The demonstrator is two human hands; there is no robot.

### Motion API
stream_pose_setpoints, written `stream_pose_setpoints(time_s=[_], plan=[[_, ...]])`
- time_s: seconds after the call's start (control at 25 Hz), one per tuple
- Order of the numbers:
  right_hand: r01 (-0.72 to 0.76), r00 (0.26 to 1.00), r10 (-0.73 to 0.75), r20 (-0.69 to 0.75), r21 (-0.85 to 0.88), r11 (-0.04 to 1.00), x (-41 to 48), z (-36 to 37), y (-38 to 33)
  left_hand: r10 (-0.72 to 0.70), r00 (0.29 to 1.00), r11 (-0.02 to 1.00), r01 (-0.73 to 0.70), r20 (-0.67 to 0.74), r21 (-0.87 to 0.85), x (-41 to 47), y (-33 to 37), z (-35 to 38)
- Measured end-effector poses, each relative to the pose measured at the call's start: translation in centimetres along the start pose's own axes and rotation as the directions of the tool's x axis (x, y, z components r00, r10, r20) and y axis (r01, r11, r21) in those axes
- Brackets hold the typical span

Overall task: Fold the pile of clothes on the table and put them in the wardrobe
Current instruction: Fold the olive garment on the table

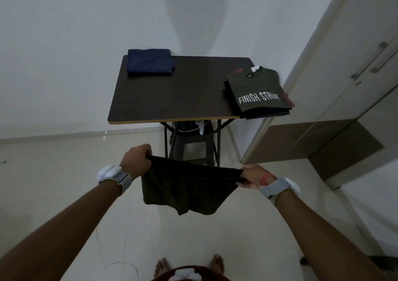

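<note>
A dark olive pair of shorts (185, 190) hangs in the air in front of the table, stretched by its waistband between my hands. My left hand (137, 157) grips the waistband's left end. My right hand (252, 176) pinches its right end. On the dark table (172, 95), a folded navy garment (149, 61) lies at the far left corner. At the right edge sits a stack of folded clothes, topped by an olive t-shirt (256, 88) printed "FINISH STRONG". The wardrobe (344, 75) stands to the right with its doors closed.
A dark stool (193, 149) and a white cable with a small device (201, 127) sit under the table between its black legs. White walls stand behind and to the left. Pale tiled floor lies between me and the table.
</note>
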State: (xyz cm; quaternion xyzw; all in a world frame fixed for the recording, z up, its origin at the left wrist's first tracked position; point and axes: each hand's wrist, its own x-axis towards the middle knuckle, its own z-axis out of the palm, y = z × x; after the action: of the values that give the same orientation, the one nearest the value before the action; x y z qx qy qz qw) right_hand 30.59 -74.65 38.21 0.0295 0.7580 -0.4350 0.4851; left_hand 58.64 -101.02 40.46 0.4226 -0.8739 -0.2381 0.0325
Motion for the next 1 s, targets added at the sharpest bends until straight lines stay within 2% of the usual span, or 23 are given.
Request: stream_pose_setpoints(time_s=[0.12, 0.24, 0.36, 0.48, 0.64, 0.72, 0.84, 0.92, 1.0], plan=[[-0.009, 0.994, -0.007, 0.105, 0.154, 0.988, -0.2, -0.4, -0.3, 0.018, 0.989, 0.997, -0.028, 0.144, 0.067, 0.3, -1.1, 0.7], [0.025, 0.999, -0.027, 0.047, 0.048, 0.999, 0.2, -0.8, -0.2, 0.076, 0.953, 0.988, -0.113, 0.294, 0.109, -0.1, -1.3, 1.5], [0.107, 0.993, -0.111, -0.026, -0.118, 0.987, 0.5, -0.9, 0.2, 0.170, 0.860, 0.937, -0.292, 0.481, 0.192, -0.9, -1.2, 2.2], [0.169, 0.984, -0.176, -0.028, -0.168, 0.971, 0.8, -1.4, 0.3, 0.253, 0.798, 0.846, -0.457, 0.547, 0.274, -2.1, -2.3, 2.9], [0.145, 0.989, -0.147, -0.029, -0.048, 0.988, 1.1, -1.7, 0.1, 0.312, 0.759, 0.771, -0.554, 0.572, 0.314, -3.4, -3.5, 4.2], [0.131, 0.991, -0.131, 0.000, 0.004, 0.991, 1.0, -1.5, 0.1, 0.272, 0.756, 0.768, -0.544, 0.595, 0.339, -3.4, -3.5, 5.2], [0.048, 0.998, -0.057, 0.041, 0.181, 0.982, 0.6, -1.7, 0.2, 0.222, 0.761, 0.823, -0.482, 0.610, 0.302, -3.6, -3.8, 5.9], [0.075, 0.992, -0.083, 0.100, 0.083, 0.994, 0.6, -2.0, 0.6, 0.216, 0.770, 0.919, -0.368, 0.601, 0.141, -3.8, -4.5, 5.8], [0.185, 0.976, -0.162, 0.144, -0.156, 0.970, 0.7, -2.1, 1.4, 0.193, 0.787, 0.976, -0.214, 0.586, -0.035, -4.5, -5.5, 5.6]])
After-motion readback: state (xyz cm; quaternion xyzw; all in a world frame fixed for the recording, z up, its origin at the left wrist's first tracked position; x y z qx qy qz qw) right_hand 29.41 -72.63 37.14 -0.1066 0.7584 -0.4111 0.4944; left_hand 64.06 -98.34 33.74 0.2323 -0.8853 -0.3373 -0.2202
